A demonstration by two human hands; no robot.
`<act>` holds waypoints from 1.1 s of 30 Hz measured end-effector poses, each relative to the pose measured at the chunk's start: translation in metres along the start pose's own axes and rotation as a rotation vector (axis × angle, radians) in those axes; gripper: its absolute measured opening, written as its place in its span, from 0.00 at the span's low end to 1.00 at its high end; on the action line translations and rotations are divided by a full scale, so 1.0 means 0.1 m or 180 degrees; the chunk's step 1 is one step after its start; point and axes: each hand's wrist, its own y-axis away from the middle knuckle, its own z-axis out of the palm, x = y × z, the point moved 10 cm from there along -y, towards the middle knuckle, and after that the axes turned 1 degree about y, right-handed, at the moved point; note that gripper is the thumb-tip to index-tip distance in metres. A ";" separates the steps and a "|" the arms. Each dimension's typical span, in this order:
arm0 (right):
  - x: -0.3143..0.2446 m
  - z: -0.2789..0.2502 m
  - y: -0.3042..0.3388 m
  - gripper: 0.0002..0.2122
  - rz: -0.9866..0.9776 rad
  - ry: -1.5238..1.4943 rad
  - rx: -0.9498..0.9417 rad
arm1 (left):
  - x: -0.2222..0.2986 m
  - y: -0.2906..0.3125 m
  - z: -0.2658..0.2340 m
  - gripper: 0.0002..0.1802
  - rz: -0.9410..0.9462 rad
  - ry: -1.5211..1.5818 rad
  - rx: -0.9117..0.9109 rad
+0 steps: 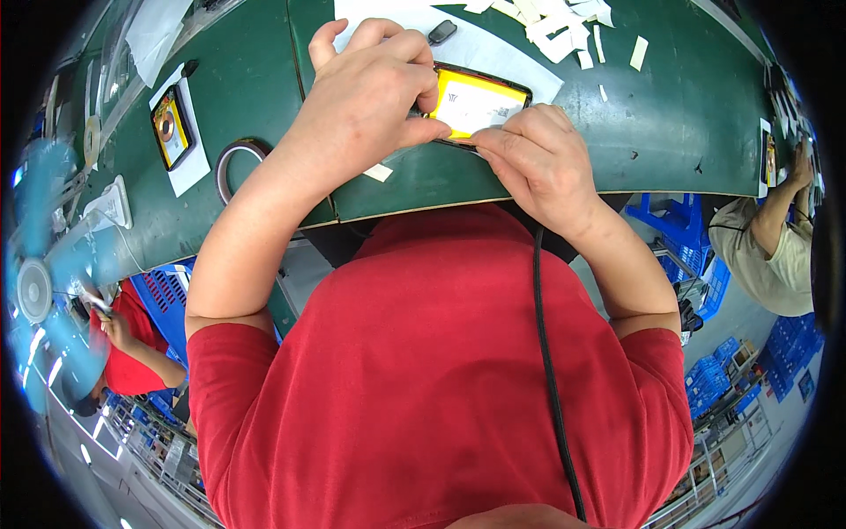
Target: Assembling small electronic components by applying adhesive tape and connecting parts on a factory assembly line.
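A black-framed handheld device [530,89] lies on white paper [539,81] at the far middle of the bench, with a flat white battery [471,109] edged in yellow inside it. My left hand [366,101] grips the device's left side, thumb on the near edge and fingers curled over the far left corner. At the near right corner, my right hand [548,163] is closed, its thumb and forefinger pinched against the yellow edge. Whatever sits between those fingertips is hidden. Just beyond my left fingers is a small dark oval piece [442,33].
Paper strips [564,26] are scattered at the far right. On the left are a tape roll [236,163], a similar device [171,128] on paper and a blurred blue fan [37,286]. Co-workers sit at the left [132,353] and right [775,238], near blue crates [705,383].
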 end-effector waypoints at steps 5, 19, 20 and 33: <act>-0.03 0.01 -0.03 0.09 -0.0002 0.0123 0.0012 | -0.02 0.00 0.01 0.16 -0.0070 -0.0027 -0.0041; 0.05 0.01 0.01 0.07 0.0226 -0.0171 0.0060 | -0.14 0.45 -0.21 0.10 -0.0418 -0.0019 0.0481; 0.05 0.02 0.01 0.07 0.0219 -0.0143 0.0063 | -0.10 0.46 -0.20 0.10 -0.0456 -0.0068 0.0463; 0.05 0.02 0.02 0.07 0.0210 -0.0115 0.0057 | 0.06 0.58 -0.09 0.10 -0.0755 -0.0077 0.0682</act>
